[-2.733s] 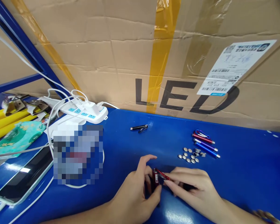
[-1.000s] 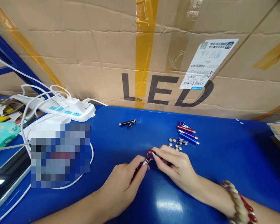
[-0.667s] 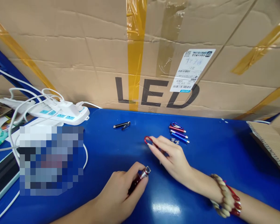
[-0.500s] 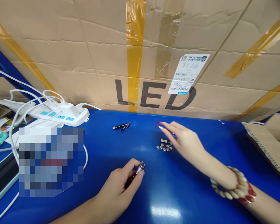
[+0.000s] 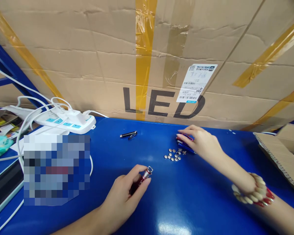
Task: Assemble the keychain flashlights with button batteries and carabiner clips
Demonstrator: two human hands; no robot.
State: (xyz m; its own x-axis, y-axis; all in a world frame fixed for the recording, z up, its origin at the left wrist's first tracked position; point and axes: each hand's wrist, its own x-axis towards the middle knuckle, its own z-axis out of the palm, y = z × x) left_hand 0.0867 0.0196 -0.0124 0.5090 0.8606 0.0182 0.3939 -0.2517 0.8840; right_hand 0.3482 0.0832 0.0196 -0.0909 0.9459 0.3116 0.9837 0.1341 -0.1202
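My left hand (image 5: 123,197) is closed round a small red torch body (image 5: 140,179), whose silver open end points up and to the right. My right hand (image 5: 202,142) is stretched out to the far side of the blue table (image 5: 210,202). Its fingertips pinch a red carabiner clip (image 5: 186,136) down on a small pile of red and blue pen torches (image 5: 186,146). Several silver button cells (image 5: 173,155) lie just left of that hand. A black pen torch (image 5: 128,134) lies alone further left.
A big cardboard box marked LED (image 5: 161,65) walls off the back. At the left are a white power strip (image 5: 73,121) with cables, and a dark screen (image 5: 2,192) at the edge. An open carton (image 5: 281,153) stands at the right.
The red clip has come off the torch body. My right hand carried it away to the pile of pen torches, while my left hand kept the body near the front.
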